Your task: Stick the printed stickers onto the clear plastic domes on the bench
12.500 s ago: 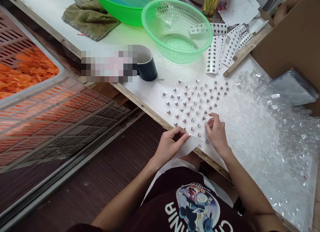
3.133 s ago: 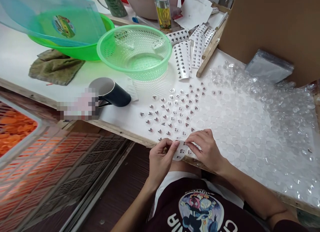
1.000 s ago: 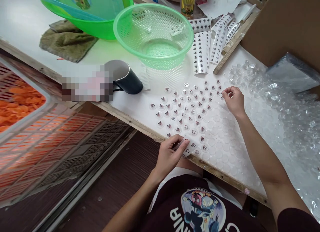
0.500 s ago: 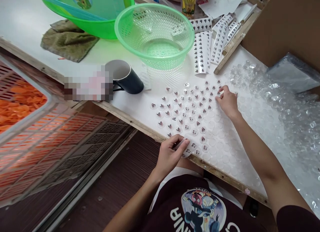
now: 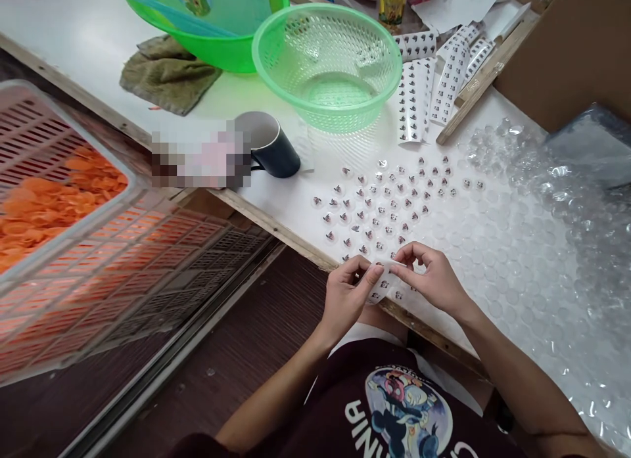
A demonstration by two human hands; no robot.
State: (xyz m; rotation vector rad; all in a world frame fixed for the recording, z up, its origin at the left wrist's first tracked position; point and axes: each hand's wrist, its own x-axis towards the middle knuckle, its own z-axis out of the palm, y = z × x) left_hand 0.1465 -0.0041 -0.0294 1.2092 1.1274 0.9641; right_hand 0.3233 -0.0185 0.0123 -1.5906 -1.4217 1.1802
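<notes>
My left hand [image 5: 346, 297] pinches a small white sticker sheet [image 5: 377, 292] at the table's near edge. The sheet carries little dark cartoon prints. Close beside it, my right hand [image 5: 430, 278] is closed, thumb and forefinger pinching at the sheet's upper right edge; whether a loose sticker is between them I cannot make out. Beyond both hands lie several clear round discs bearing stickers [image 5: 369, 234], spread over the white table. Plain clear discs [image 5: 493, 248] cover the tabletop to the right of my right hand.
A dark mug [image 5: 279, 152] stands left of the discs. Behind it are a green perforated basket [image 5: 328, 110], a green basin [image 5: 217, 54] and a brown cloth [image 5: 170, 77]. More sticker sheets [image 5: 414, 106] lie near a wooden strip [image 5: 468, 103]. An orange-filled crate [image 5: 123, 211] stands left, below the table.
My right hand has come back from the far discs to the sheet in my left hand. Stickered discs now show where it was. The view has shifted slightly left.
</notes>
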